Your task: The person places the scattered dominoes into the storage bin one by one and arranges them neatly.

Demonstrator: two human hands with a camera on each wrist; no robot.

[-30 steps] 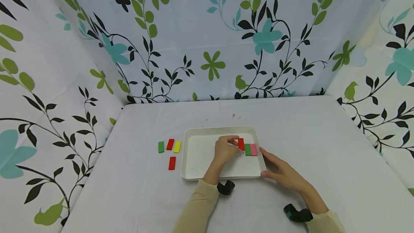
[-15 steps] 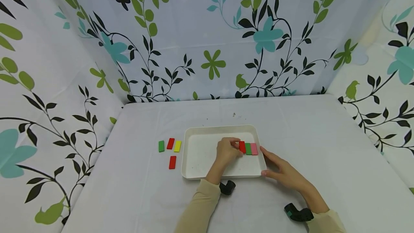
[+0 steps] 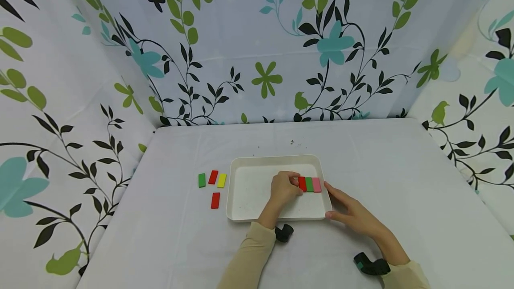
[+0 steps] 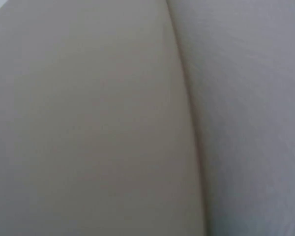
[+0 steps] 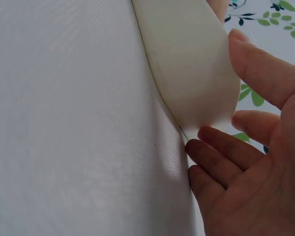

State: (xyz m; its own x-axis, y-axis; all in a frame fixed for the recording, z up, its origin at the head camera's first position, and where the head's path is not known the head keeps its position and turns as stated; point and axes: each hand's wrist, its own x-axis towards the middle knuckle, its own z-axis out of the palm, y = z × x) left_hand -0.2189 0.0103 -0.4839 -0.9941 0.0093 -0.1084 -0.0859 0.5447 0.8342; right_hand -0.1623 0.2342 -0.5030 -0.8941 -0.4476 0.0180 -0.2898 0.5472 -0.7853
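Note:
In the head view my left hand [image 3: 283, 189] pinches a red block [image 3: 302, 184] by its left side, inside the white tray [image 3: 253, 217]. That block stands beside a green block [image 3: 309, 184], and a pink block [image 3: 317, 185] follows at the right end of the row. Fingertips of my right hand [image 3: 353, 215] touch the tray's right side, with the thumb at its near right corner. The right wrist view shows this hand's spread, slightly bent fingers [image 5: 221, 157] against the tray's outer wall. In the left wrist view only the pale tray wall [image 4: 113, 123] and cloth appear.
Left of the tray, on the white-covered table [image 3: 160, 235], lie a green block [image 3: 201, 180], a red block [image 3: 213, 177], a yellow block [image 3: 221, 180] and another red block [image 3: 215, 200]. A leaf-patterned curtain [image 3: 225, 57] surrounds the table's back and sides.
My left hand has moved slightly right and the red block came down into line with the green one, closing up beside it. My right hand has stayed at the tray.

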